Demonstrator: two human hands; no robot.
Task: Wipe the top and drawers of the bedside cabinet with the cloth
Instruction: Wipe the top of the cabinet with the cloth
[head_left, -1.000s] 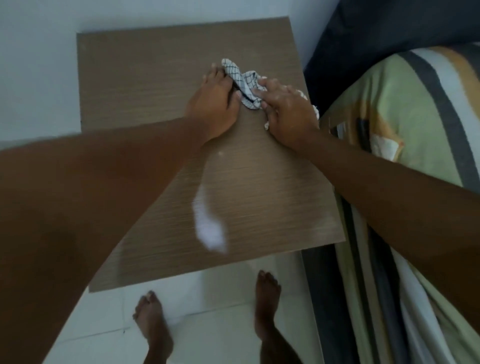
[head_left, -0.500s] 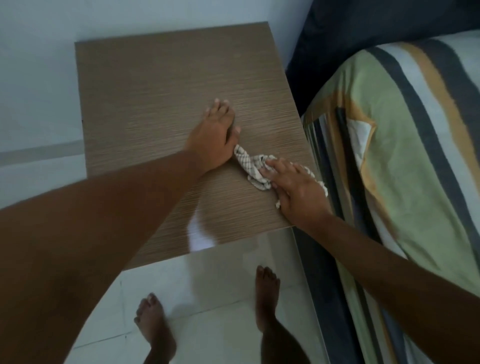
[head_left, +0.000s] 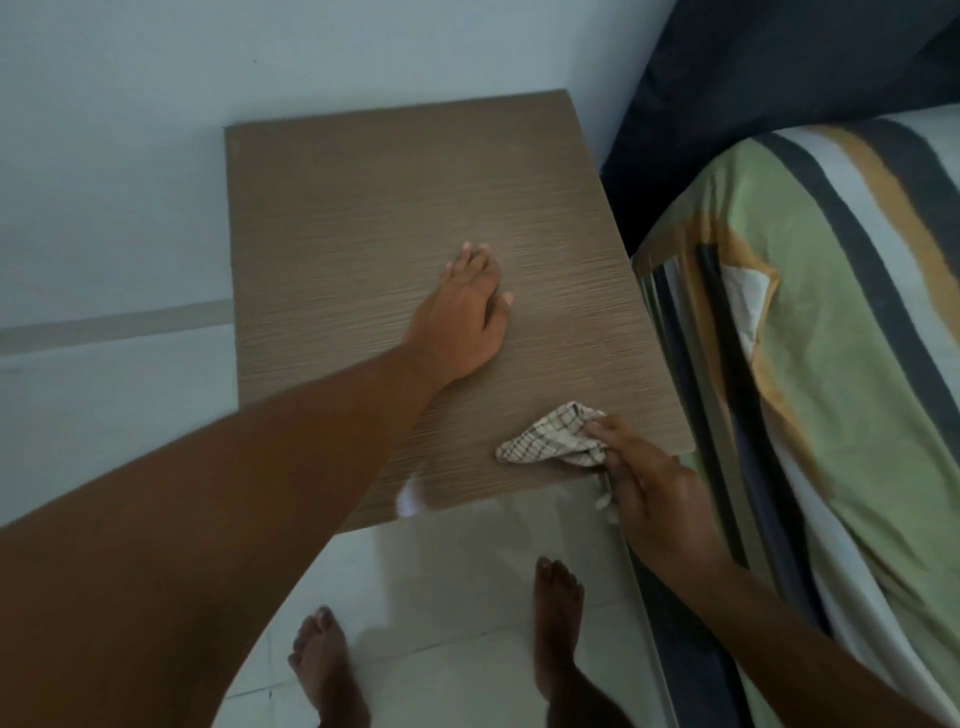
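Since the earlier frames, the cloth (head_left: 553, 435) has travelled from the far middle of the cabinet top (head_left: 363, 208) to its near right corner, drawn along by the right hand (head_left: 652, 488); the left hand (head_left: 462, 317) has shifted only a little and remains planted on the wood.

Head view, sole camera. Cloth: checked, bunched, lying on the top just inside the near edge, at the right corner beside the bed (head_left: 831, 338). A loose tail hangs past the edge under the right hand. Right hand: fingers (head_left: 605, 428) curled over the cloth's right end, pinching it against the palm; grip closed on fabric. The wrist sits beyond the edge, which fits the end of a pull stroke toward the body.

Left hand: flat, palm down, fingers extended and nearly together, holding nothing. Placement near the centre suggests a brace, taking body weight as the person leans over and steadying the cabinet against the wipe.

Cabinet stands against the far wall, tight beside the bed on the right. Bare feet (head_left: 327, 670) stand on the floor (head_left: 441, 597) in front of it.

Judgement: top wipe partly done on the right strip; left portion probably outstanding. Drawers are not visible from this angle, so their condition cannot be told.
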